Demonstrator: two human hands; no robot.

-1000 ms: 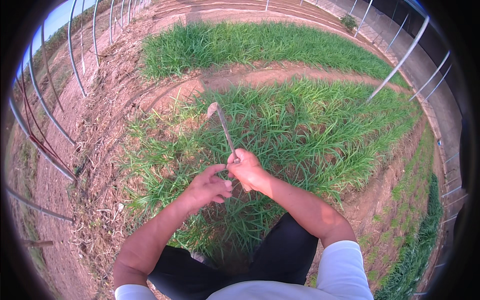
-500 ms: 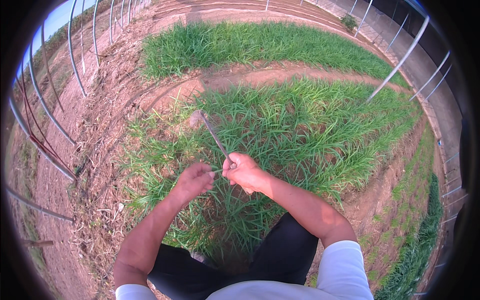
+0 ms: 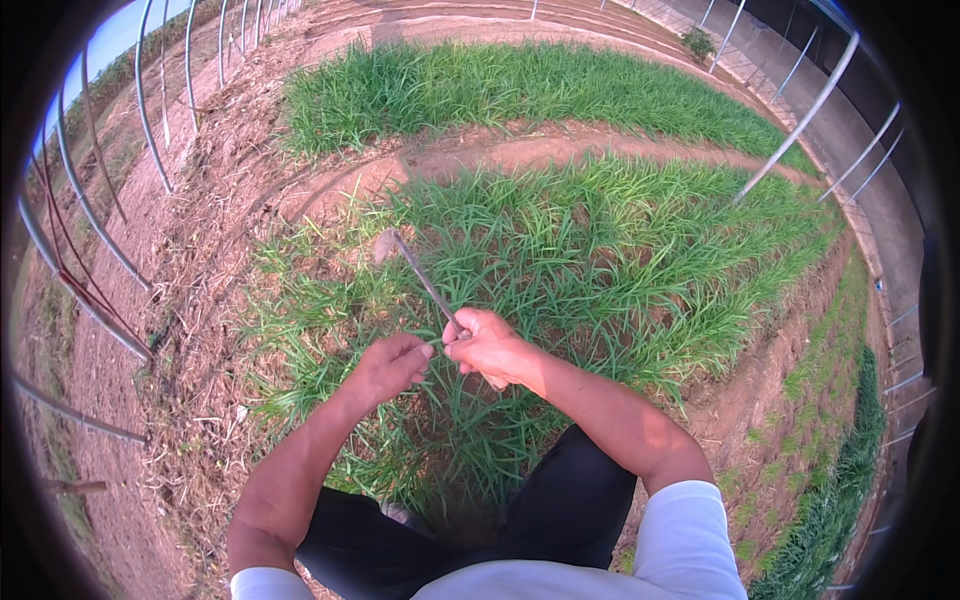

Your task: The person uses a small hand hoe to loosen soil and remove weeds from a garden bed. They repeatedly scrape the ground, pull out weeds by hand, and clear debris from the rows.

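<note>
In the middle, over the grass:
Right hand: the right hand is curled shut around the end of a thin stick tool.
Left hand: the left hand is bent in a loose fist, its fingertips touching the tool's end just beside the right hand. I cannot tell if it grips the tool or only pinches it.
Tool: the tool slants up and to the left from the hands. Its flat end sits low among the grass.
Hard to see: the part of the handle inside the fist is hidden. The flat end is small and blurry.
Arms: both forearms come up from the bottom edge and meet in front of the body.
Around: bare dirt lies to the left, with bent metal hoops standing in it.
</note>
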